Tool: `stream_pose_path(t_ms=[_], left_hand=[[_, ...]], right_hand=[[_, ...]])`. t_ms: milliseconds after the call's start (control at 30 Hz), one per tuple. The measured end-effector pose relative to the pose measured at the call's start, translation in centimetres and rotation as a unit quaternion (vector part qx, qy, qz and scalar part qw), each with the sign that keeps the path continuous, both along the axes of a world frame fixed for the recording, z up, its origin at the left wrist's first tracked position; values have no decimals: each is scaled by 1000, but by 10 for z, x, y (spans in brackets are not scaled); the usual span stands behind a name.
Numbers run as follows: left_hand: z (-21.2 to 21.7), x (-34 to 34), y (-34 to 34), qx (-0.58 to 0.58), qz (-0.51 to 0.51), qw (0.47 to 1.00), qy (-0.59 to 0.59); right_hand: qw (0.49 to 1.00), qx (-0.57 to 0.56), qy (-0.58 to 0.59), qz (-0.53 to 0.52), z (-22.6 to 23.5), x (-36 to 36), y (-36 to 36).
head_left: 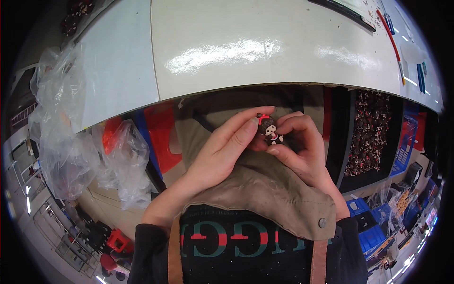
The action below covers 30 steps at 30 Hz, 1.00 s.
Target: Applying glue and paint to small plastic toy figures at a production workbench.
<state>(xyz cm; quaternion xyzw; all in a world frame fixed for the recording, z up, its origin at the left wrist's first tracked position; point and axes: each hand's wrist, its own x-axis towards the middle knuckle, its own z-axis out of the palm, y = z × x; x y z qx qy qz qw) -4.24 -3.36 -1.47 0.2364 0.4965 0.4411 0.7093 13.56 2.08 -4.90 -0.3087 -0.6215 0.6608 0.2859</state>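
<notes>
A small doll figurine (270, 128) with dark brown hair, a red bow and a pale face is held between my two hands, just off the table's near edge and above my apron. My left hand (235, 136) grips it from the left, the thumb pressed near its head and the fingers behind it. From the right, my right hand (302, 144) curls round it, thumb by its feet and index finger by its side. The back of the figurine is hidden. The brown apron (265, 189) spreads over my lap beneath both hands.
Ahead lies a white table (213, 52). To the right a black tray (347, 151) holds many small dark, red and white pieces (369, 132). Clear plastic bags (61, 128) hang at the left. Blue crates (366, 220) stand lower right; a red-handled brush (392, 40) lies at the table's right side.
</notes>
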Motion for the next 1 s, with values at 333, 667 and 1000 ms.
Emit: stream_pose_path(t_ms=[333,667,1000], left_hand=[[-6,-3,0,1,-5,1000,7],[-13,-6,-6,-26,26,999,-31],[-18,-12,-10,-64,42,996,-33]], right_hand=[[1000,16,-4,6,-7,-4,-1],[998,61,-5,-31,-11,-12,-7],[997,-74,-18,4,-8,-14,-12]])
